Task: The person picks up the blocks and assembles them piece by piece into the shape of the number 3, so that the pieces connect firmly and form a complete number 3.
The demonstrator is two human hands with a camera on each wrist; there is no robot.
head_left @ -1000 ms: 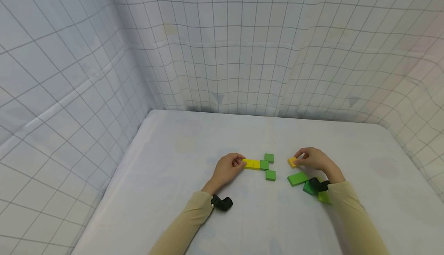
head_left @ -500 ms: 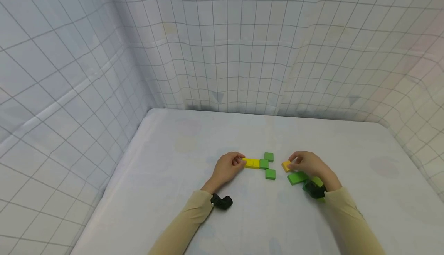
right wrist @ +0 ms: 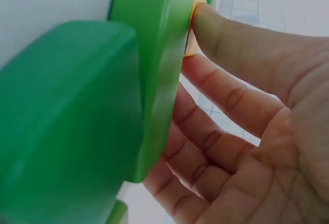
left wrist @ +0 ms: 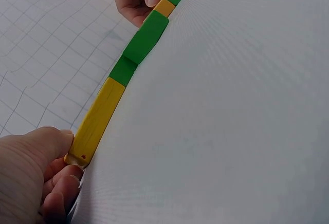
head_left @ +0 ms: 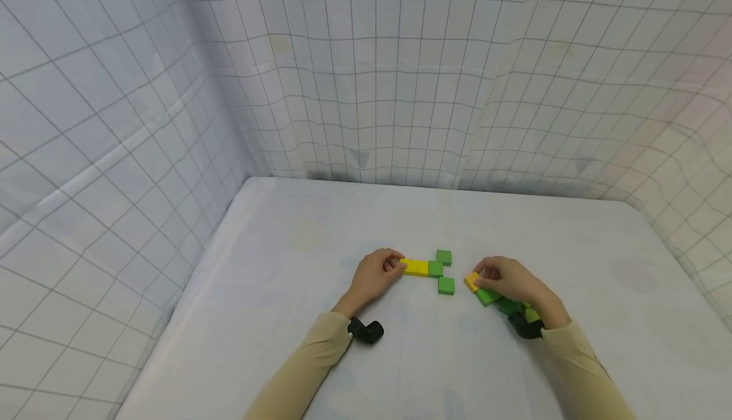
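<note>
R grip [head_left: 508,277] is almost closed, pinches orange block [head_left: 471,281]; it has just come toward wearer, beside long green block [head_left: 486,297]. L grip [head_left: 374,275] still pinches yellow strip [head_left: 416,267], seemingly steadying it.

Block row [head_left: 416,268] on table [head_left: 320,216], left of block cluster [head_left: 508,306].

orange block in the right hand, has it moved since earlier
Yes: in the head view, the orange block has shifted left and down the picture, judged against the backmost small green block.
</note>
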